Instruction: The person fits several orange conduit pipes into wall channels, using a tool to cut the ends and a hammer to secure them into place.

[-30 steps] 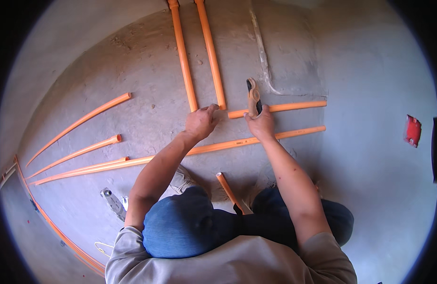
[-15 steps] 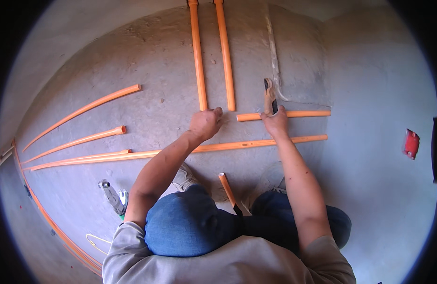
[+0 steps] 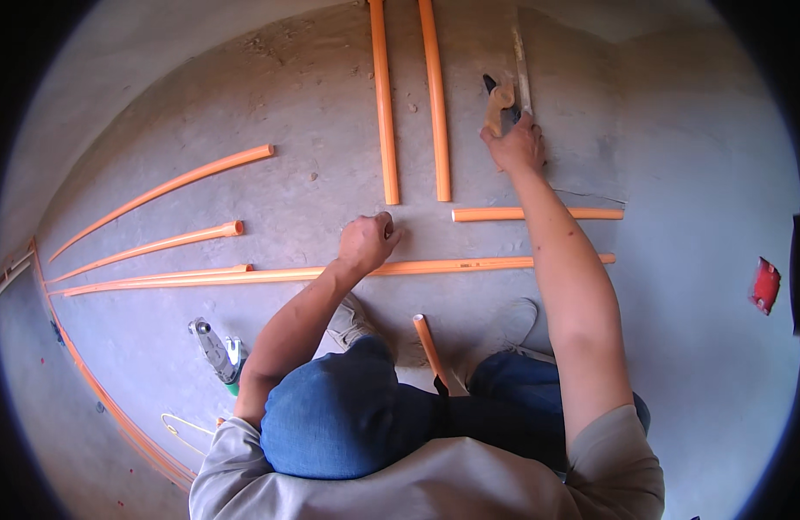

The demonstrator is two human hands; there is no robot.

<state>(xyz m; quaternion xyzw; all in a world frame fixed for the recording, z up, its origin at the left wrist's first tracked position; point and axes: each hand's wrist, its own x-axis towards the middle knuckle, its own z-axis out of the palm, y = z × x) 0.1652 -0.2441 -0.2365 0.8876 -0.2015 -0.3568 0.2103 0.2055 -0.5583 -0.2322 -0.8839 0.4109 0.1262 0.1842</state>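
My right hand [image 3: 518, 149] reaches far forward over the concrete floor, its fingers wrapped round a tan-and-black hand tool [image 3: 501, 97]. The tool's exact kind does not show. Beyond it runs a pale pipe [image 3: 522, 65] set along the floor. My left hand [image 3: 367, 243] is curled closed near the middle, just above a long orange pipe [image 3: 452, 267]; whatever lies inside its fingers is hidden. Past that hand, two parallel orange pipes [image 3: 385, 121] stretch away from me. A short orange pipe [image 3: 491, 214] lies crosswise, passing under my right forearm.
More orange pipes [image 3: 170, 182] lie at the left, one with a flared end [image 3: 237, 228]. By my left arm sits a grey metal tool [image 3: 211, 348]. Another orange pipe piece [image 3: 427, 347] rests between my legs. A red wall box [image 3: 764, 286] is at the right.
My right hand has carried the tan-and-black tool forward, away from the short crosswise pipe. My left hand has drawn back slightly from the end of the parallel pipe. The view has shifted a little.
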